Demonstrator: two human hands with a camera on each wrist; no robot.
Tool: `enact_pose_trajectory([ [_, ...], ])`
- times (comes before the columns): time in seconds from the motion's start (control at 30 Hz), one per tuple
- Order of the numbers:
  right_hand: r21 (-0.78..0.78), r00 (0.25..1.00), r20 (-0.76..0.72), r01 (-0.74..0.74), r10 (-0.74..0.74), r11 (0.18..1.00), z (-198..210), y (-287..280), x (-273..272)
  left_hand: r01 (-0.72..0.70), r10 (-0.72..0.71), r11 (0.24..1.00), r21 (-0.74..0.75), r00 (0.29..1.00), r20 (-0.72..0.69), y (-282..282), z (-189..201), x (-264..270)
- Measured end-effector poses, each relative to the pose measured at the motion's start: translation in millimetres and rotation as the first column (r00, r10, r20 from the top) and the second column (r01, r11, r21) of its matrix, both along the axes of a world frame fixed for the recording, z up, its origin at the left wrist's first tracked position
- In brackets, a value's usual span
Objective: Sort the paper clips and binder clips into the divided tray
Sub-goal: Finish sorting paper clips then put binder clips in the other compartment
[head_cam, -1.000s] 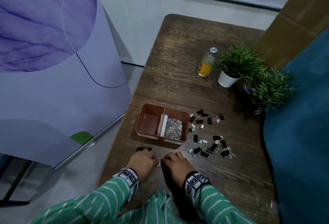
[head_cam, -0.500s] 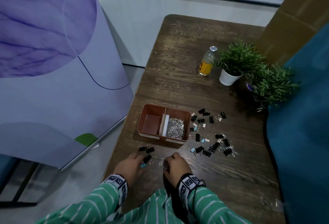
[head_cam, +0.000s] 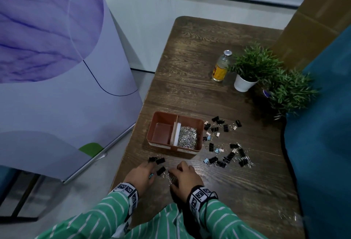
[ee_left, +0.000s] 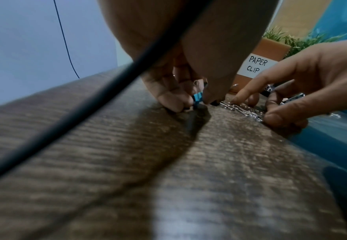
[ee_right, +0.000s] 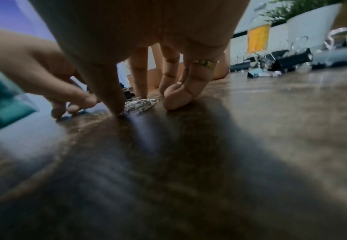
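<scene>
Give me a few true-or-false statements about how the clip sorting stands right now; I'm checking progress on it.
1. The right compartment of the divided tray holds a heap of paper clips. True.
2. The tray's left compartment is full of binder clips. False: it looks empty, and the binder clips lie loose on the table, most to the tray's right.
3. The left hand pinches a blue binder clip against the table. True.
4. The right hand is lifted clear of the table. False: its fingertips are down around a small bunch of paper clips.
5. The tray's label reads "BINDER CLIP". False: the visible one reads "PAPER CLIP".
</scene>
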State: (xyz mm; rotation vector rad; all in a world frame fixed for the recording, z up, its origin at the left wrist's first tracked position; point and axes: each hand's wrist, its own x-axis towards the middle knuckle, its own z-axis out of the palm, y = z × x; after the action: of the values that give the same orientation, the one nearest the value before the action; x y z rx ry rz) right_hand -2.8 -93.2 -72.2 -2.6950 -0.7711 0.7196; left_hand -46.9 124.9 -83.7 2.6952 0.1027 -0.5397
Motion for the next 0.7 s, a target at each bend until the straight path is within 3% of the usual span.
enact_pose_trajectory([
  [0.17, -0.018, 0.999, 0.037, -0.009, 0.010, 1.000, 1, 7, -6, 0.039, -0.038, 0.999, -0.008, 0.997, 0.069, -5, 8, -13],
  [0.33, 0.016, 0.999, 0.025, -0.040, 0.039, 0.999, 0, 4, -4, 0.175, -0.167, 0.983, -0.048, 0.977, 0.129, -25, 7, -26],
  [0.43, 0.148, 1.000, -0.026, -0.013, 0.017, 0.989, -6, -9, -5, 0.211, -0.207, 0.977, -0.044, 0.976, 0.069, -37, 5, -22],
  [0.53, 0.324, 0.977, -0.111, 0.208, -0.181, 0.923, -12, -31, -3, 0.239, -0.239, 0.971, -0.011, 0.971, -0.025, -47, 3, -14],
  [0.6, 0.301, 0.952, -0.156, 0.300, -0.264, 0.905, -12, -42, 2, 0.246, -0.244, 0.969, 0.016, 0.966, -0.085, -56, 3, -9],
  [0.7, 0.156, 0.974, -0.153, 0.191, -0.167, 0.969, -9, -44, 3, 0.226, -0.219, 0.973, 0.036, 0.965, -0.146, -67, 1, -1],
])
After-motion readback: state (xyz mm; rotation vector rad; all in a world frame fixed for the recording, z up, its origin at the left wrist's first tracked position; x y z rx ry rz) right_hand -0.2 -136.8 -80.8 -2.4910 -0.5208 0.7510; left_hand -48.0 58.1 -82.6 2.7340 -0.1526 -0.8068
